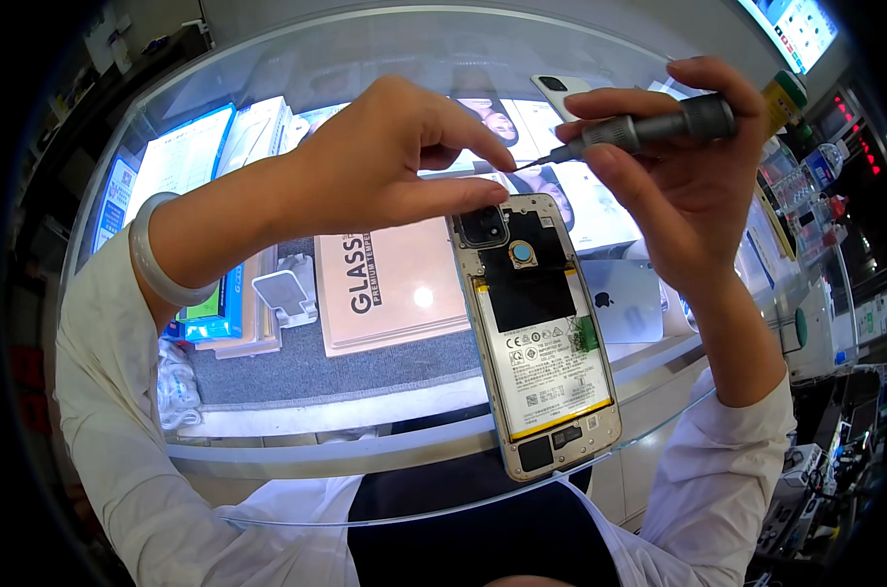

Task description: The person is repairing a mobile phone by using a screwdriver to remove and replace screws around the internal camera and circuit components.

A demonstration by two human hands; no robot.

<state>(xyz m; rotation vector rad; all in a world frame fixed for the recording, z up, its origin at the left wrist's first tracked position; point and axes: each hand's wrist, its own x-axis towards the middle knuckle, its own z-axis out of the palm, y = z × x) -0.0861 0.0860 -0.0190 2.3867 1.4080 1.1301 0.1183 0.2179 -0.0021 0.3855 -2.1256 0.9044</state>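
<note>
A smartphone (536, 333) with its back cover off lies on the glass counter (297, 460), showing a white battery, a black shield plate and a camera module. My right hand (688, 186) grips a grey precision screwdriver (649, 127) with its tip pointing left, above the phone's top edge. My left hand (385, 161) hovers over the phone's top left corner; thumb and forefinger are pinched together right at the screwdriver tip. Whether a screw sits between them is too small to tell. A pale bangle (155, 259) circles my left wrist.
Under the glass lie boxed screen protectors (390, 284), a small white stand (287, 293), blue packages (175, 161) and a silver phone back (624, 298). A white phone (559, 90) rests at the far side. Bottles and tool clutter (805, 186) crowd the right edge.
</note>
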